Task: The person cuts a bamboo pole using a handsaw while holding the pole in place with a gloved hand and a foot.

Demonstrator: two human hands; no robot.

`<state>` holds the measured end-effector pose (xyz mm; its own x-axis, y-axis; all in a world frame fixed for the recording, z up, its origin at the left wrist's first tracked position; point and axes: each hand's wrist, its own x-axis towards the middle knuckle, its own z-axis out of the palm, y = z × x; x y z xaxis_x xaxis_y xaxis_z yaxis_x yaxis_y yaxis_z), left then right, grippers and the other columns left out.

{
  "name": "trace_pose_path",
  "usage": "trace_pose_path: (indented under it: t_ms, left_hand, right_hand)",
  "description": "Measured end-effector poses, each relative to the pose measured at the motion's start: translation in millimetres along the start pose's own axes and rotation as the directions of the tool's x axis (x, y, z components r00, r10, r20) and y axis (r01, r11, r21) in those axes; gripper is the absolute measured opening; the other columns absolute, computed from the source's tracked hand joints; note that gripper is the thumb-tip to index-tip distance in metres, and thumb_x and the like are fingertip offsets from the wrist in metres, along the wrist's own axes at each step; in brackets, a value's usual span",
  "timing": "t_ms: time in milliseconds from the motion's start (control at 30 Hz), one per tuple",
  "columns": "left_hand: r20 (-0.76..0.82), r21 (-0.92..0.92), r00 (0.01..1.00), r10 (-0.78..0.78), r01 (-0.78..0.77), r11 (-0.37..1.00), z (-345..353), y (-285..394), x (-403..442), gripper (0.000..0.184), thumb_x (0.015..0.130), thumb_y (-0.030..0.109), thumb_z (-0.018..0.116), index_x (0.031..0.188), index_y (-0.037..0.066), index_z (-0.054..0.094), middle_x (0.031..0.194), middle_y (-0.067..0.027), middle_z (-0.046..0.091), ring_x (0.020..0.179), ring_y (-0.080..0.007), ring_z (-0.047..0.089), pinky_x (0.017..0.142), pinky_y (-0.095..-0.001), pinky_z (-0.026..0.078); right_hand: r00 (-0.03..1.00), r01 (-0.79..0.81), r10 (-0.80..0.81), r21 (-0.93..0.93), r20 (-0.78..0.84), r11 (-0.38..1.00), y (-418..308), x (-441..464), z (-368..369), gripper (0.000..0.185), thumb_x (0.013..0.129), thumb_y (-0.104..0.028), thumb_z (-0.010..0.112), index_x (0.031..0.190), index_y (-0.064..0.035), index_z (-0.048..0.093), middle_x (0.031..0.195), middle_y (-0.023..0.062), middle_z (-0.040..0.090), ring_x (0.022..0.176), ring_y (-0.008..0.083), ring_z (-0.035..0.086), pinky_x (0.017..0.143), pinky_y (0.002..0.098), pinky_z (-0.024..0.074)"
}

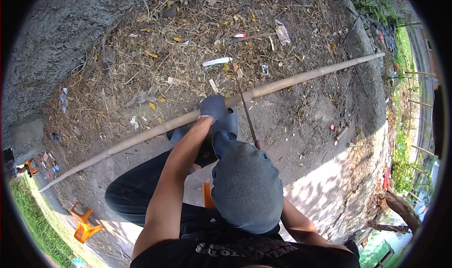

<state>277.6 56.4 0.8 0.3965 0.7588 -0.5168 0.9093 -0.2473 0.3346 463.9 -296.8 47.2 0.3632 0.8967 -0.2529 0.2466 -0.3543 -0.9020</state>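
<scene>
My left hand [213,108], in a grey glove, is closed around a long bamboo pole [282,83] that runs slantwise across the view. Just right of this hand, a thin dark blade [246,109] lies across the pole. Its lower end disappears behind a large grey cloth-covered shape [247,188]. My right forearm shows at the lower right of that shape, but my right hand is hidden behind it. Dark grey footwear [228,123] is beside the pole, below my left hand.
Dry leaves, twigs and scraps litter the ground [165,65] beyond the pole. An orange plastic stool [84,223] stands at the lower left. Rough concrete [66,32] borders the upper left, a stone edge [369,80] the right. A thick branch [402,209] lies at the lower right.
</scene>
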Motion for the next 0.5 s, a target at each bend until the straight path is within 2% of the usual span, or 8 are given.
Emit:
trace_pose_path:
  t_ms: [67,133,167,200,233,333,467,500]
  left_hand:
    - [-0.007,-0.015,1.000,0.010,-0.010,1.000,20.4,4.8,-4.2,0.030,0.087,0.025,0.071,0.108,0.006,0.079,0.107,-0.0228,0.078,0.102,-0.0396,0.076,0.092,-0.0504,0.060]
    - [0.009,-0.030,1.000,-0.004,0.004,1.000,31.7,4.6,-6.1,0.030,0.086,0.025,0.072,0.108,0.006,0.079,0.107,-0.0220,0.078,0.102,-0.0394,0.076,0.092,-0.0499,0.060]
    - [-0.026,-0.040,0.999,0.021,-0.022,0.999,35.4,5.6,-11.1,0.028,0.086,0.025,0.071,0.107,0.007,0.077,0.104,-0.0218,0.077,0.100,-0.0395,0.076,0.089,-0.0511,0.060]
    - [-0.084,-0.047,0.996,0.039,-0.043,0.998,31.5,4.8,-11.6,0.027,0.086,0.025,0.071,0.106,0.008,0.076,0.101,-0.0216,0.077,0.097,-0.0396,0.076,0.087,-0.0524,0.059]
    - [-0.053,-0.064,0.998,0.020,-0.024,0.998,30.5,6.0,-13.1,0.028,0.085,0.027,0.072,0.106,0.008,0.076,0.102,-0.0219,0.077,0.098,-0.0398,0.076,0.087,-0.0520,0.059]
    - [-0.029,-0.014,1.000,-0.010,0.010,1.000,26.4,1.6,1.6,0.030,0.084,0.028,0.074,0.107,0.009,0.076,0.103,-0.0219,0.077,0.098,-0.0402,0.075,0.087,-0.0522,0.059]
    - [-0.088,-0.051,0.996,-0.014,0.009,0.999,33.8,5.2,-6.3,0.026,0.087,0.023,0.069,0.105,0.008,0.079,0.101,-0.0218,0.078,0.097,-0.0397,0.077,0.087,-0.0515,0.061]
    - [-0.086,-0.060,0.996,-0.021,0.016,0.998,37.1,3.9,-3.5,0.026,0.087,0.023,0.069,0.105,0.008,0.079,0.101,-0.0218,0.078,0.097,-0.0397,0.077,0.087,-0.0515,0.061]
  right_hand:
    - [0.997,-0.072,0.072,-0.036,0.017,0.997,-0.8,-22.3,-14.9,0.041,0.085,-0.025,0.079,0.117,0.0011,0.076,0.086,0.0075,0.076,0.078,0.0164,0.072,0.076,0.0307,0.0552]
    - [0.992,-0.095,0.098,-0.046,0.084,0.994,-23.8,-19.3,-22.4,0.034,0.086,-0.024,0.077,0.110,0.0005,0.076,0.082,0.0087,0.074,0.074,0.0157,0.070,0.073,0.0305,0.0545]
    - [0.992,-0.126,0.125,0.009,0.024,0.992,-39.5,10.8,-10.8,0.025,0.087,-0.022,0.075,0.099,0.0008,0.073,0.075,0.0104,0.071,0.068,0.0157,0.068,0.068,0.0324,0.0531]
    - [0.993,-0.115,0.116,0.031,-0.021,0.993,-47.4,51.4,10.0,0.023,0.086,-0.021,0.074,0.094,0.0006,0.071,0.072,0.0115,0.069,0.065,0.0176,0.066,0.065,0.0344,0.0524]
    - [0.993,-0.096,0.099,0.057,-0.063,0.994,-58.0,83.9,29.2,0.021,0.086,-0.020,0.073,0.088,0.0004,0.068,0.069,0.0126,0.067,0.062,0.0195,0.065,0.063,0.0365,0.0517]
    - [0.999,0.012,-0.013,-0.038,-0.033,0.999,-90.5,124.7,43.9,0.017,0.085,-0.016,0.072,0.085,0.0002,0.067,0.068,0.0132,0.066,0.059,0.0229,0.065,0.060,0.0394,0.0511]
    - [0.999,-0.044,0.043,-0.151,-0.014,0.988,-68.8,43.0,6.0,0.016,0.084,-0.013,0.069,0.094,-0.0016,0.072,0.067,0.0124,0.067,0.059,0.0219,0.070,0.063,0.0361,0.0556]
    - [1.000,-0.022,0.021,-0.115,-0.007,0.993,-75.4,13.9,-3.4,0.017,0.083,-0.013,0.069,0.096,-0.0023,0.073,0.067,0.0119,0.067,0.060,0.0217,0.070,0.064,0.0351,0.0562]
